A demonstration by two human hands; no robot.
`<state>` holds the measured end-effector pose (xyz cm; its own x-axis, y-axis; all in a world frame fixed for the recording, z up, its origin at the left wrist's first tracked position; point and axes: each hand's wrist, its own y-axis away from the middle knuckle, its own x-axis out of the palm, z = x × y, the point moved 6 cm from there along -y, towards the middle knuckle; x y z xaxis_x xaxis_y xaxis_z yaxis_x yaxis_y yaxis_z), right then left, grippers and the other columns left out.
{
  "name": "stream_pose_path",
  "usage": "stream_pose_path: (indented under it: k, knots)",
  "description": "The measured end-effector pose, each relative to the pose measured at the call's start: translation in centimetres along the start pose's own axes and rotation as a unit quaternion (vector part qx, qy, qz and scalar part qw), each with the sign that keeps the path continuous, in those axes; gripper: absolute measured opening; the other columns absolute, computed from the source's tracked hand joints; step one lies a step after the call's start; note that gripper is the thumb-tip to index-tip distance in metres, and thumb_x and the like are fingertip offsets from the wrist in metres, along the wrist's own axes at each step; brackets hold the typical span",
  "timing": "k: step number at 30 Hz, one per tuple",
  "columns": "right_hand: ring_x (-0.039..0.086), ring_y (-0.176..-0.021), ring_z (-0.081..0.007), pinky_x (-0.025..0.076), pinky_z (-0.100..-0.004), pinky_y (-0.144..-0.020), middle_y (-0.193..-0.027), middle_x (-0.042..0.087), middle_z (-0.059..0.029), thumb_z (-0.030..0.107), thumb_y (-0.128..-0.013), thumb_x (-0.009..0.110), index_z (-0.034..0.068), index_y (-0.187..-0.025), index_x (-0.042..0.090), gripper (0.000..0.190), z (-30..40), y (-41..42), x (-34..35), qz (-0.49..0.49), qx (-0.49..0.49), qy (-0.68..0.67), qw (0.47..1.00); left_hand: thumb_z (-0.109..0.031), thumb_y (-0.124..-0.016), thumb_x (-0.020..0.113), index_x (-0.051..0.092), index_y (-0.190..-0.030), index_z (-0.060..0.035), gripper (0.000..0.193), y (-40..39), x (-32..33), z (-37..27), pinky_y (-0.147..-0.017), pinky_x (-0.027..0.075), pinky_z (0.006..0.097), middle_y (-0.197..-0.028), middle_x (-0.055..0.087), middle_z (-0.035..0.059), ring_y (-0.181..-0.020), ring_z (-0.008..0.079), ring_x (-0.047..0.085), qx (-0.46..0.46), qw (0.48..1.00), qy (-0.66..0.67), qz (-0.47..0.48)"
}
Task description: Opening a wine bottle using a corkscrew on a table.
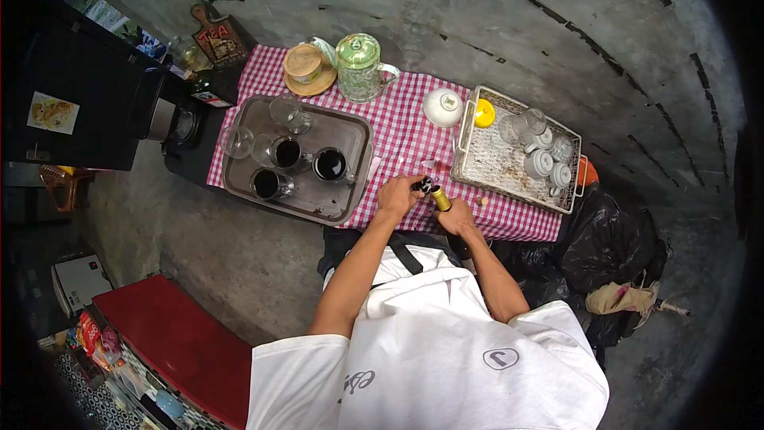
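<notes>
My left hand [396, 197] has its fingers closed on a small dark object [422, 184] with pale glints; its exact kind is not clear. My right hand [458, 218] grips a bottle [441, 198] by its gold-foiled neck, with the mouth facing up toward the dark object. The bottle's body is hidden below the hand. A cork-like stopper [482, 201] lies on the red-and-white checked tablecloth [412, 125] to the right of my right hand. On the left, a brown serving tray [310, 209] holds several clear glasses, three with dark liquid, including one glass [330, 164].
A pale woven basket tray [483, 155] on the right holds cups, glasses and a yellow lid [484, 113]. Behind are an upturned white bowl [443, 107], a green patterned lidded jug [360, 68] and a wooden-lidded container [304, 65]. Black plastic bags [615, 233] sit beyond the table's right end.
</notes>
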<state>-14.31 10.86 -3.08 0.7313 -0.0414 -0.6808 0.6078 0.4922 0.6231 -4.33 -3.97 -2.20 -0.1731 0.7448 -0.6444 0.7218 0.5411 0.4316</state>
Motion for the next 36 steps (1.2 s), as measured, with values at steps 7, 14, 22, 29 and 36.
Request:
stream_pose_path:
  k: [7,14,22,29,36]
  knots:
    - [0.062,-0.059,-0.0325,0.047,-0.0417,-0.061,-0.062,0.061,-0.0192,0.021,-0.067,0.067,-0.001,-0.068,0.062,0.023,1.0,2.5,-5.5,-0.118,-0.087,-0.125,0.981,-0.031,-0.077,0.075,0.064,-0.12,-0.0328,0.045,0.1,0.0,-0.1,-0.084,0.05,0.0413,-0.106,0.066,0.0086,-0.099,0.0286,0.063,-0.003,1.0,-0.001,0.003]
    - [0.057,-0.058,-0.0157,0.047,-0.031,-0.056,-0.063,0.059,-0.0057,0.005,-0.069,0.062,0.001,-0.071,0.056,0.007,3.3,6.4,-15.4,-0.233,-0.205,-0.362,0.879,-0.033,-0.077,0.074,0.063,-0.121,-0.0343,0.045,-0.3,0.4,0.1,-0.083,0.051,0.0404,-0.104,0.067,0.0089,-0.097,0.0278,0.064,-0.006,1.0,-0.016,0.01]
    - [0.056,-0.065,-0.0177,0.05,-0.0325,-0.067,-0.069,0.056,-0.0091,-0.004,-0.073,0.054,-0.002,-0.077,0.053,0.004,5.8,9.0,-25.1,-0.302,-0.388,-0.506,0.709,-0.033,-0.076,0.075,0.063,-0.121,-0.033,0.047,-0.1,0.0,-0.2,-0.08,0.05,0.0407,-0.104,0.068,0.0098,-0.094,0.0283,0.065,-0.001,1.0,-0.029,-0.007]
    - [0.06,-0.064,-0.0159,0.051,-0.0299,-0.063,-0.068,0.06,-0.0077,0.001,-0.074,0.059,0.0,-0.073,0.054,0.005,2.4,1.5,-23.5,-0.428,-0.332,-0.444,0.713,-0.035,-0.077,0.073,0.062,-0.122,-0.036,0.046,0.2,0.0,-0.4,-0.084,0.05,0.041,-0.105,0.067,0.0088,-0.098,0.027,0.064,-0.011,0.999,-0.039,0.013]
    - [0.061,-0.063,-0.0153,0.051,-0.0291,-0.063,-0.069,0.063,-0.0082,0.003,-0.075,0.061,0.0,-0.073,0.057,0.005,-0.2,-1.8,-20.7,-0.423,-0.295,-0.446,0.732,-0.036,-0.078,0.072,0.062,-0.123,-0.0338,0.046,0.1,0.5,0.1,-0.083,0.05,0.0418,-0.106,0.066,0.0087,-0.098,0.0276,0.063,0.008,0.999,-0.033,0.003]
